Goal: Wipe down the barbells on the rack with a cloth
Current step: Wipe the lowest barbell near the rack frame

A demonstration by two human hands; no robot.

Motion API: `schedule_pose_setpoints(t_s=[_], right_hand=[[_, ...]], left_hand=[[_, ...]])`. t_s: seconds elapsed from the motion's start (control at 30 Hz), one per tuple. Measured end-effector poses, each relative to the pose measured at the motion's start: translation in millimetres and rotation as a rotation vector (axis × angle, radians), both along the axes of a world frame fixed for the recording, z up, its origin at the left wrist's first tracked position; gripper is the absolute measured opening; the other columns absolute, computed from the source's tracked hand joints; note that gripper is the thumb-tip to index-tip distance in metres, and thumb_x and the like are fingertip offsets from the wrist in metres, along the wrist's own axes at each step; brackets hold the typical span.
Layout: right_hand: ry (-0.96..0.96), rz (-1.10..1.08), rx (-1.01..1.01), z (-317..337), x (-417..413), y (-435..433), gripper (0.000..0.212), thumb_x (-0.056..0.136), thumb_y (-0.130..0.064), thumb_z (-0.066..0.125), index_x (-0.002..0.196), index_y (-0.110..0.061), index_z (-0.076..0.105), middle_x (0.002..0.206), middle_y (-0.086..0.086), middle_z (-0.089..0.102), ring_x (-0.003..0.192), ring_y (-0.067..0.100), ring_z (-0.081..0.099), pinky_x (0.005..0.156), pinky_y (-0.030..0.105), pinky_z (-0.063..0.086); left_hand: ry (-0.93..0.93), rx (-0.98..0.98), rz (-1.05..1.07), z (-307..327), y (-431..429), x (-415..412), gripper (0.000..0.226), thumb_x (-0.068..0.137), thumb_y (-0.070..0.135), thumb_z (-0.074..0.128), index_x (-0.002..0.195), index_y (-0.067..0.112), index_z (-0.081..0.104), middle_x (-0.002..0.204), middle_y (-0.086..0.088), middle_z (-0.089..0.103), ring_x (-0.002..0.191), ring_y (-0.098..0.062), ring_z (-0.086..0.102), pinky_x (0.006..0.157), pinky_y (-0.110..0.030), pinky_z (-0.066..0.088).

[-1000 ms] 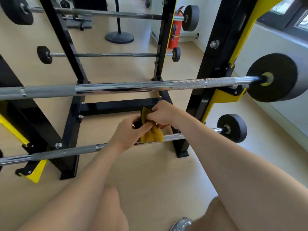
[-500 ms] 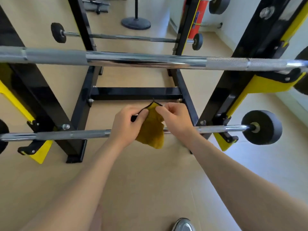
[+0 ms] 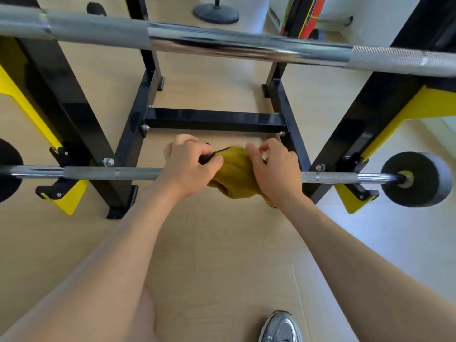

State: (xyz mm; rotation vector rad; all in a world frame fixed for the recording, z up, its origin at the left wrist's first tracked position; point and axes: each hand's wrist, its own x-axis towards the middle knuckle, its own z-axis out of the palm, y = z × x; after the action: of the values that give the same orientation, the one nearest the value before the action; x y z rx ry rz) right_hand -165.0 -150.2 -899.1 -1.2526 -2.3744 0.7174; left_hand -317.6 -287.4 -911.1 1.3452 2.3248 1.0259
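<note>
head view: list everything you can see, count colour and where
upper barbell: one, chrome, across the top
lower barbell: one, chrome, on the rack's low hooks
weight plates: two, black-grey, one at each end of the lower barbell
rack: one, black with yellow brackets, centre
cloth: one, mustard yellow, over the lower barbell between the hands
round base: one, black, on the floor behind the rack
red cylinder: one, top right, partly hidden
shoe: one, silver-grey, bottom edge
left hand: grips the cloth's left side
right hand: grips the cloth's right side
</note>
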Motion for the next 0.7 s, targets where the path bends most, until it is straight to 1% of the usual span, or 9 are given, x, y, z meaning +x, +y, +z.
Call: schedule_pose_setpoints(t_s=[0.07,0.13,0.23,0.33,0.4,0.47,0.6,0.67,0.7], right_hand=[[0.116,0.073,-0.132,4.4,4.7,2.8,0.028,0.104,-0.047,0.054,0.121,-0.025,0.052,0.088,-0.002,0.063,0.074,0.009,0.058,0.066,0.026,0.047],[0.217,0.148,-0.235,11.9,10.1,7.6,0.027,0.1,-0.024,0.059,0.124,-0.024,0.046,0.082,0.007,0.061,0.071,0.014,0.059,0.064,0.026,0.049],[0.163,0.133,-0.121,18.6,11.6,23.7,0.038,0.09,-0.009,0.067,0.118,-0.027,0.049,0.086,0.002,0.065,0.079,0.012,0.062,0.066,0.019,0.05],[0.146,0.055,0.049,14.9,4.0,36.4,0.024,0.09,-0.004,0.065,0.097,-0.027,0.067,0.095,-0.007,0.065,0.091,0.01,0.06,0.078,0.025,0.056],[0.032,0.001,0.233,3.4,-2.4,36.8,0.022,0.093,-0.008,0.064,0.096,-0.027,0.074,0.113,-0.002,0.065,0.111,0.021,0.056,0.099,0.041,0.052],[-0.139,0.015,0.468,-12.5,-4.1,29.6,0.022,0.094,-0.016,0.062,0.11,-0.024,0.074,0.131,0.004,0.056,0.129,0.031,0.045,0.111,0.05,0.038],[-0.307,0.579,0.295,-48.0,3.4,8.0,0.043,0.103,-0.046,0.05,0.142,-0.026,0.05,0.124,-0.003,0.058,0.116,0.019,0.054,0.107,0.042,0.044],[-0.44,0.642,0.384,-54.6,16.0,22.7,0.047,0.103,-0.061,0.045,0.14,-0.032,0.043,0.121,-0.006,0.058,0.11,0.018,0.055,0.104,0.041,0.043],[-0.477,0.597,0.42,-54.2,26.0,37.8,0.043,0.103,-0.066,0.04,0.129,-0.033,0.045,0.112,-0.007,0.059,0.103,0.018,0.057,0.099,0.04,0.044]], left_hand=[[-0.063,0.053,-0.007,1.6,-2.5,-3.4,0.041,0.102,0.049,0.051,0.085,0.019,0.072,0.083,0.001,0.07,0.095,-0.02,0.065,0.088,-0.051,0.055],[-0.139,0.008,-0.049,2.6,-5.5,-0.1,0.037,0.106,0.044,0.051,0.095,0.015,0.07,0.075,-0.006,0.069,0.072,-0.024,0.068,0.07,-0.051,0.06],[-0.143,-0.119,-0.114,0.0,-7.1,5.9,0.02,0.106,0.036,0.056,0.111,0.021,0.069,0.077,0.004,0.074,0.064,-0.012,0.071,0.067,-0.034,0.063],[-0.212,-0.138,-0.112,-3.6,0.3,12.8,0.013,0.106,0.028,0.058,0.114,0.022,0.067,0.08,0.007,0.076,0.064,-0.008,0.074,0.066,-0.026,0.059],[-0.186,-0.135,-0.06,-6.3,8.3,17.0,0.015,0.106,0.028,0.058,0.115,0.02,0.068,0.079,0.007,0.076,0.061,-0.007,0.073,0.061,-0.023,0.056],[-0.084,-0.142,0.006,-10.4,15.1,19.3,0.02,0.106,0.03,0.059,0.119,0.019,0.069,0.083,0.004,0.076,0.061,-0.01,0.073,0.061,-0.025,0.06],[0.089,-0.095,0.19,-18.0,17.4,10.6,0.025,0.105,0.03,0.059,0.126,0.02,0.067,0.097,0.001,0.072,0.075,-0.014,0.069,0.068,-0.034,0.063],[0.092,-0.068,0.247,-18.4,12.5,3.2,0.024,0.105,0.026,0.059,0.126,0.019,0.066,0.1,0.0,0.072,0.076,-0.012,0.067,0.065,-0.028,0.06],[0.094,-0.071,0.258,-18.9,9.7,-1.0,0.024,0.104,0.025,0.059,0.126,0.019,0.067,0.102,0.0,0.072,0.076,-0.011,0.067,0.065,-0.027,0.059]])
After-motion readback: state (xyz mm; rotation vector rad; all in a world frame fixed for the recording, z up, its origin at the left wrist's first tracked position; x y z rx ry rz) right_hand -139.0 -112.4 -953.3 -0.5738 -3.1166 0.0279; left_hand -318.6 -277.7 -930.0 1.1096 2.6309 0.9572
